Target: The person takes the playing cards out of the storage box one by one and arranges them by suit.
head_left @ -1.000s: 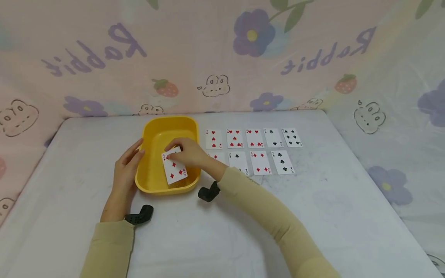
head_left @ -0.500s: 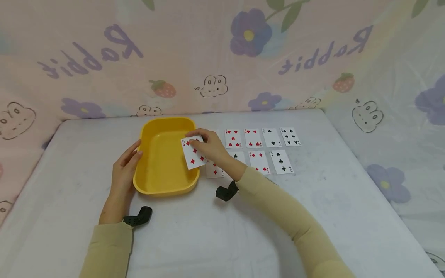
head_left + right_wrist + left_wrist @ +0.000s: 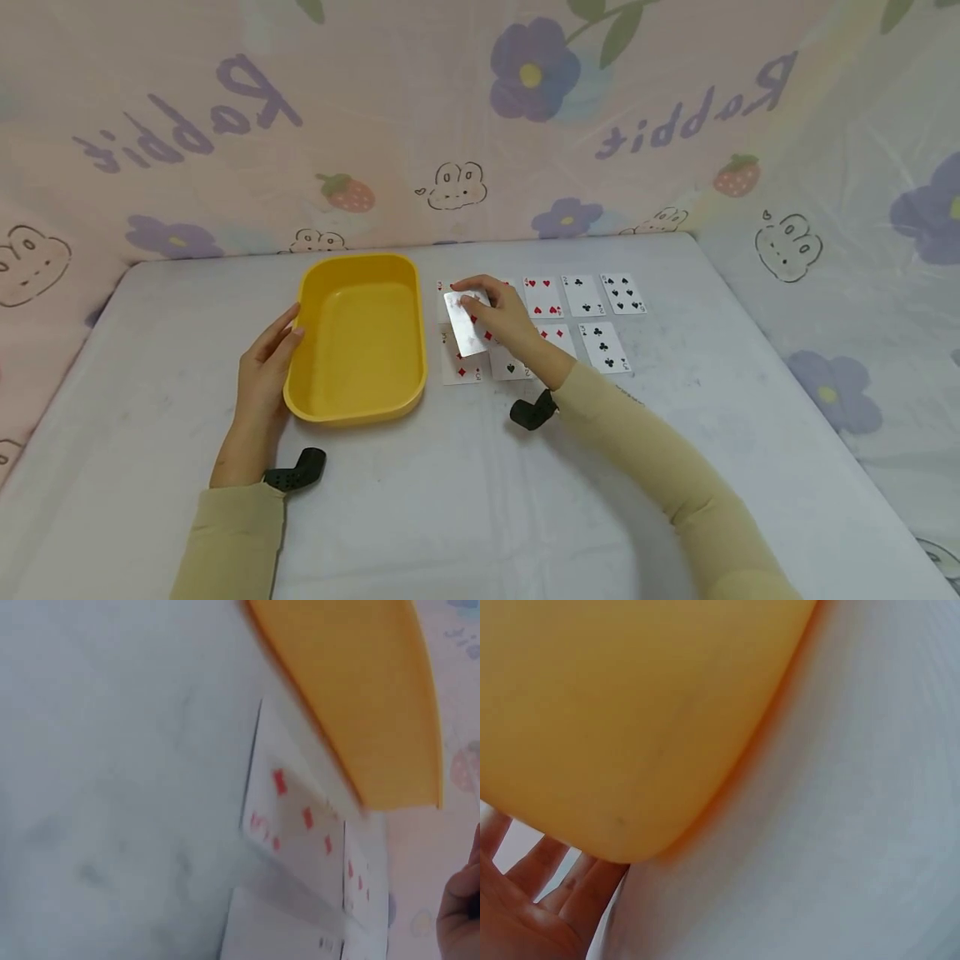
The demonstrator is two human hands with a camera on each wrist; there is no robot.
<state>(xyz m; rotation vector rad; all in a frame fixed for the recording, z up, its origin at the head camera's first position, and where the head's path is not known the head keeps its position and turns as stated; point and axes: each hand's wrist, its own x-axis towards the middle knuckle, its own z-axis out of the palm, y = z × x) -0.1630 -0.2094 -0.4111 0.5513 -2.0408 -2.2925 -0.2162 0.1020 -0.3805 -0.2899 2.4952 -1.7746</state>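
Observation:
In the head view my right hand (image 3: pixel 504 315) pinches a playing card (image 3: pixel 465 327), the five of diamonds, between thumb and fingers. The card is tilted, glinting, above the left end of two rows of cards. My left hand (image 3: pixel 258 379) rests against the outer left wall of a yellow plastic basin (image 3: pixel 363 337), whose inside shows nothing lying in it. The left wrist view has its straight fingers (image 3: pixel 596 896) along the basin's wall. Beneath the held card lie the three of diamonds (image 3: pixel 461 372) and, partly hidden, the three of hearts (image 3: pixel 441 304).
The back row continues with the four of hearts (image 3: pixel 543 297), two of clubs (image 3: pixel 582 296) and six of spades (image 3: pixel 623 293). In front lie the two of spades (image 3: pixel 510 367), four of diamonds (image 3: pixel 557 335) and three of clubs (image 3: pixel 604 347). A patterned curtain (image 3: pixel 412 108) stands behind the table.
My right hand has carried the five of diamonds rightward, out of the basin, over its right rim and above the laid cards. My left hand stays at the basin.

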